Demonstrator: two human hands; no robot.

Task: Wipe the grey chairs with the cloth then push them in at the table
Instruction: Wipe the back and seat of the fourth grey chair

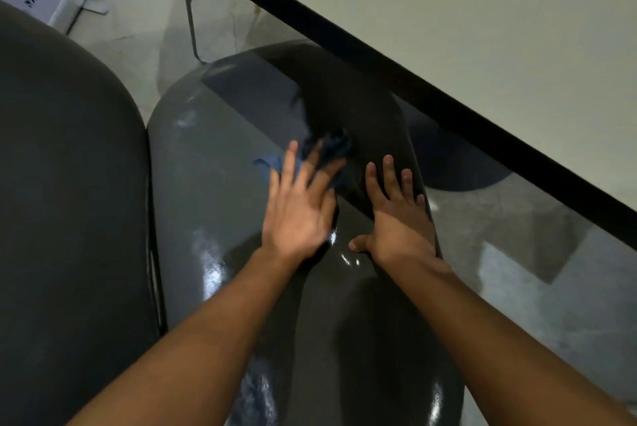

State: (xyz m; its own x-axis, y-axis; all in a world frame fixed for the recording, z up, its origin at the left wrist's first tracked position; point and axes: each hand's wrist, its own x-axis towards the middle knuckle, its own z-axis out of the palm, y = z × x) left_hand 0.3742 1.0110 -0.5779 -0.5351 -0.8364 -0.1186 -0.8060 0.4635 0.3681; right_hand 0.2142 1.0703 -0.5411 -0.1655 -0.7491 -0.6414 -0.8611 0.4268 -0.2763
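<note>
Head view is showing both hands lying on the seat of a grey chair (213, 163) in the middle of the frame, with a second grey chair (69, 184) filling the left edge and the table (482, 29) running diagonally across the upper right.

The main risk, as I judge it, is the cloth (327, 146) slipping out from under the fingers: the left hand (296, 215) is only pressing it flat with straightened, spread fingers, not gripping it, and the cloth is bunching dark at the fingertips with a blue corner trailing toward the left. A fast stroke could leave it behind or flick it toward the floor (517, 288). The seat is looking glossy, so a leaning palm could also be sliding. The seat's front edge is sitting close under the table rim, where knuckles could be catching.

The right hand (396, 219) is resting palm down, fingers extended and slightly apart, holding nothing, just right of the left hand. Both forearms are reaching up from the bottom of the frame, converging toward the centre. The left hand is blurred.
</note>
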